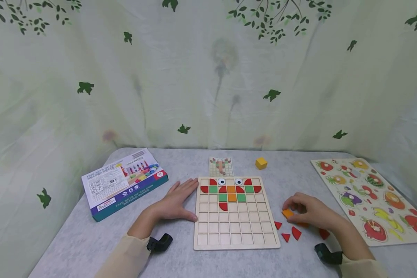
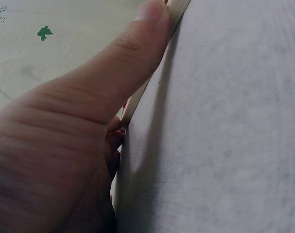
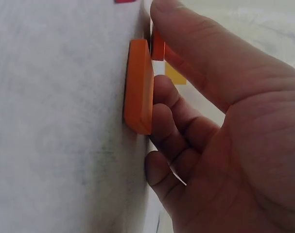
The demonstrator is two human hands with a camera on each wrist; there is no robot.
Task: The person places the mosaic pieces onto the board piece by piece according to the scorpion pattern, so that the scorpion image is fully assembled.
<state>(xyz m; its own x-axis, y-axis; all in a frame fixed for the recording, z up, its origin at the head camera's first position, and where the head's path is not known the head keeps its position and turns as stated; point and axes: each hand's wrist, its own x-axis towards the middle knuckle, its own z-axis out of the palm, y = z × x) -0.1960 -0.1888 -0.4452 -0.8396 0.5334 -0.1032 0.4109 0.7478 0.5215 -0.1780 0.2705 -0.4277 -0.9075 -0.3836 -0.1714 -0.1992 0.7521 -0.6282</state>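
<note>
A wooden grid board (image 1: 236, 239) lies in front of me, its upper rows holding red, green and orange tiles and two eye pieces. My left hand (image 1: 175, 200) rests at the board's left edge, fingers straight, thumb (image 2: 132, 48) against the rim. To the right of the board, my right hand (image 1: 307, 210) pinches an orange tile (image 1: 287, 213) between thumb and forefinger, close over the table. A second orange tile (image 3: 138, 87) lies under its other fingers, which are curled. Red quarter-round and triangular pieces, among them a quarter-round one (image 1: 296, 233), lie near that hand.
A pattern card (image 1: 221, 166) lies behind the board, with a yellow cube (image 1: 261, 163) to its right. At the left stands a flat printed box (image 1: 125, 181). A fruit-picture board (image 1: 372, 200) lies at the right, beside the right forearm.
</note>
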